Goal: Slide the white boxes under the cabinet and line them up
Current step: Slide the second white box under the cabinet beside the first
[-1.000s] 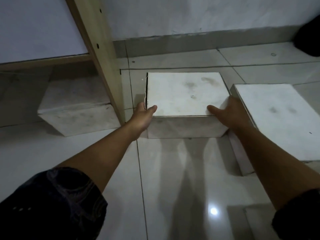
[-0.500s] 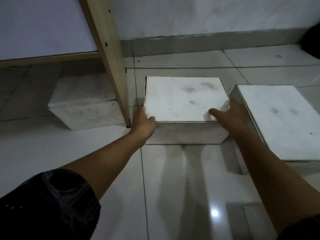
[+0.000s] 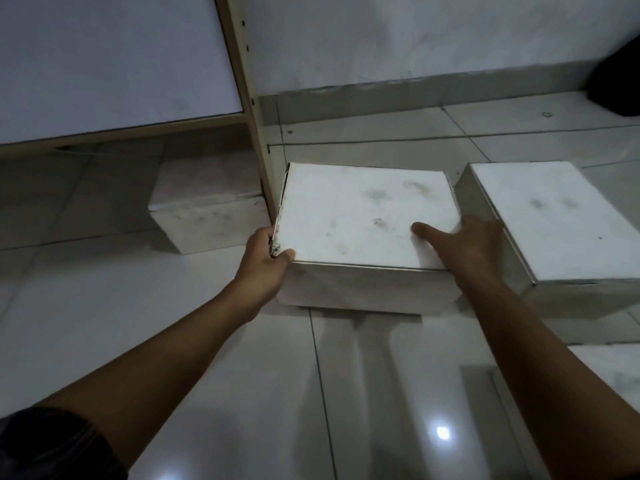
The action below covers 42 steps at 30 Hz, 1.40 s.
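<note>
Between both hands: middle white box now shifted nearer the cabinet post.
Left hand grips its corner; right hand lies flat on top; under-cabinet box awaits alignment.

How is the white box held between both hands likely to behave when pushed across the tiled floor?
The held box is low and wide, so it will probably slide rather than tip. The glossy floor tiles suggest little friction. Its frayed corner by the left hand hints at soft cardboard.

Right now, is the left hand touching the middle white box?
Touching. The head view shows the left hand wrapped around the middle white box's near-left corner, thumb lying on its top edge.
</note>
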### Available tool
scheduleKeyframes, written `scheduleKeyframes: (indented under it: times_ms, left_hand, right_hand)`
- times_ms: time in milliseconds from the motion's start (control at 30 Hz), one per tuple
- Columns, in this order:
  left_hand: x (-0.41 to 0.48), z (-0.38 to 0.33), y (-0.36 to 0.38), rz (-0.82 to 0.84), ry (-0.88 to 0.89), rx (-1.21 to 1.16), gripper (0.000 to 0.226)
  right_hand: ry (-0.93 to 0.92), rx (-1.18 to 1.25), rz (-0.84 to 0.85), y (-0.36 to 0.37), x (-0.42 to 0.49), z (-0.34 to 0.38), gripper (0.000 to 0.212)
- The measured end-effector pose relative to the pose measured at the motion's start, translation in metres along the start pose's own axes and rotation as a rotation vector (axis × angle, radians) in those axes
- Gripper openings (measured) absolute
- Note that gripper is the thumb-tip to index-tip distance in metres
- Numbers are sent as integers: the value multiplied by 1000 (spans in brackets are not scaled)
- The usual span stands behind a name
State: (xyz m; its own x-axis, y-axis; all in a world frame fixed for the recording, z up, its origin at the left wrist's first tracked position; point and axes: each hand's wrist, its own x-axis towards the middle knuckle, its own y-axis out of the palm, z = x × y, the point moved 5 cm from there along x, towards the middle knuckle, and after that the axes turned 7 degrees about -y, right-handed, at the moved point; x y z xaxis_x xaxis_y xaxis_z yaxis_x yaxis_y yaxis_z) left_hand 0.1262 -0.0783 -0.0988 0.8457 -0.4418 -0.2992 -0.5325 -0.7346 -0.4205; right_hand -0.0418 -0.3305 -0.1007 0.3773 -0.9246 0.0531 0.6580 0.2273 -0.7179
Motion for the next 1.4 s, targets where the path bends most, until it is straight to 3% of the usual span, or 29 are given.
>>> scheduleKeyframes:
  times_ms: [400,500,933,1400]
  left_hand:
    - [-74,31,-68,26,-59,-33,34]
    - [-81,35,-94,22,-55,-14,31]
    - [-89,87,-238,-43,-35,42,28]
    - [-71,186,-393,-85,-84,-94,35]
  right_hand:
    - [-64,32,26,-14,-84,34,61]
    - [-64,41,26,-8,-106,48,63]
    - [-136,40,119,67,-196,151,66]
    - [-258,-129,210,177,-287,280,65]
